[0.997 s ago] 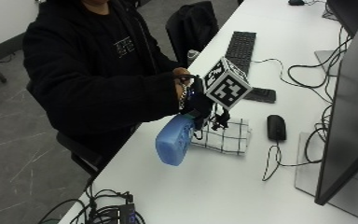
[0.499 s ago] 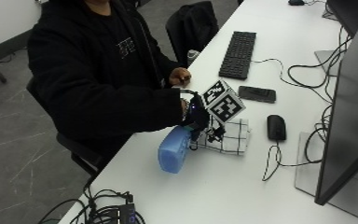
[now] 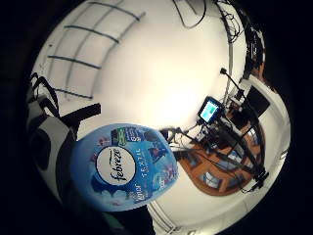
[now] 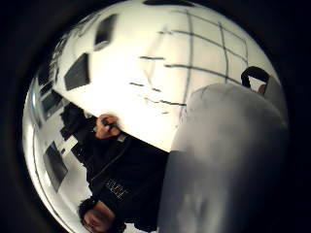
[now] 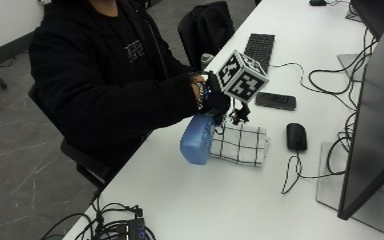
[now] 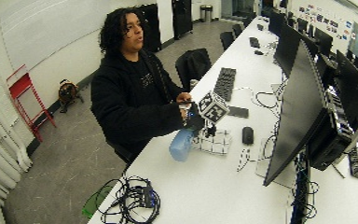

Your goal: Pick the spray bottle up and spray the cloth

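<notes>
Presently, item one: my right hand (image 5: 213, 100), gloved in black, is wrapped around the neck of the spray bottle (image 5: 196, 140), fingers curled about it up by the trigger end, so the blue body hangs down and tilts out over the tabletop's near long edge, the one the person sits against. I judge it is held by the neck because that is where a finger can reach the trigger; whether a finger lies on the trigger I cannot tell. Item two: the spray bottle itself, blue with a printed label, fills much of the little-finger palm view (image 3: 124, 166) and shows as a pale grey bulk in the thumb-side palm view (image 4: 223, 160), which fits a thing close against the palm. Its base looks lifted off the surface or only just touching; I cannot say which. Item three: the cloth (image 5: 240, 144), white with a dark grid, lies folded flat on the tabletop just beside the bottle, on the side away from the near edge, and the same grid shows in both palm views (image 4: 204, 53). I judge it lies spread there to take the spray, with the nozzle end close above it. Item four: the bare hand (image 6: 184, 98), resting near the near edge behind the gloved one, taking no part.
</notes>
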`<state>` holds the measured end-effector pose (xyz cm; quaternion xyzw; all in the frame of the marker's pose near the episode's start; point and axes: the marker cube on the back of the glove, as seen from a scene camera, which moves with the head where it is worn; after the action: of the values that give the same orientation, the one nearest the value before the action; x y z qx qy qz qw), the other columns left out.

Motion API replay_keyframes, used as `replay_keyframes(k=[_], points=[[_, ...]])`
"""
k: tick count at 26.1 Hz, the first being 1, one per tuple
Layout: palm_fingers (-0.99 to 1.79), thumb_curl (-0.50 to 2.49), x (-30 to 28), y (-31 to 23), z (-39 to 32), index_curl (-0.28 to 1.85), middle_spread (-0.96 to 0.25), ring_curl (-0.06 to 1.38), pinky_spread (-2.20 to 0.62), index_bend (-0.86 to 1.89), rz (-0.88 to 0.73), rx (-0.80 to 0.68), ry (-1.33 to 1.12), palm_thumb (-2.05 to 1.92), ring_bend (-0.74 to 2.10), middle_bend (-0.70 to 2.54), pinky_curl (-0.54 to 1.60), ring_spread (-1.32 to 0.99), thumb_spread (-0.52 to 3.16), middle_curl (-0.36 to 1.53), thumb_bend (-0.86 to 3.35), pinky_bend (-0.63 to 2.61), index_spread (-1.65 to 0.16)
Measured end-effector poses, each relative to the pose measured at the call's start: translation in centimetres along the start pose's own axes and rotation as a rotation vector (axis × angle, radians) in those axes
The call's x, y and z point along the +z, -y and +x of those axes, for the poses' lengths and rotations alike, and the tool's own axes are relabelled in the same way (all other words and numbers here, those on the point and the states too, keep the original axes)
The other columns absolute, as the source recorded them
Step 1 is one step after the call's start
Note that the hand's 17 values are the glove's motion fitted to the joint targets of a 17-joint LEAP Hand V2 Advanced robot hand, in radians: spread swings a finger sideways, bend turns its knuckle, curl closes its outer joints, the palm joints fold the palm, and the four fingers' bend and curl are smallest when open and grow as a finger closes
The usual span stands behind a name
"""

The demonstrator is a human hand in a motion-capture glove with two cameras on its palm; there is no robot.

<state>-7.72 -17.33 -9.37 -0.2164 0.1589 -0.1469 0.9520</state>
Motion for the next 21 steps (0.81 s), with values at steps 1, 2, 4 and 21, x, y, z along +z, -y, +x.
replay_keyframes(k=[1,2,4,21], points=[[1.38,0.79,-1.0,-0.1,-0.5,0.57,-0.21,0.48,-0.33,0.24,0.039,-0.025,0.024,0.95,0.73,0.65,0.41,-0.23,0.28,0.54,-0.03,0.48,-0.29],[1.38,0.79,-2.0,-0.2,-1.1,0.57,-0.21,0.48,-0.33,0.24,0.08,-0.053,0.05,0.95,0.73,0.65,0.41,-0.23,0.28,0.54,-0.03,0.48,-0.29],[1.38,0.8,-4.0,-0.3,-2.4,0.57,-0.21,0.48,-0.33,0.24,0.166,-0.114,0.111,0.95,0.73,0.65,0.41,-0.23,0.28,0.54,-0.03,0.47,-0.29],[1.38,0.8,-10.9,9.7,-15.3,0.58,-0.21,0.48,-0.32,0.23,0.751,-0.51,0.797,0.96,0.74,0.65,0.4,-0.23,0.29,0.54,-0.03,0.47,-0.29]])
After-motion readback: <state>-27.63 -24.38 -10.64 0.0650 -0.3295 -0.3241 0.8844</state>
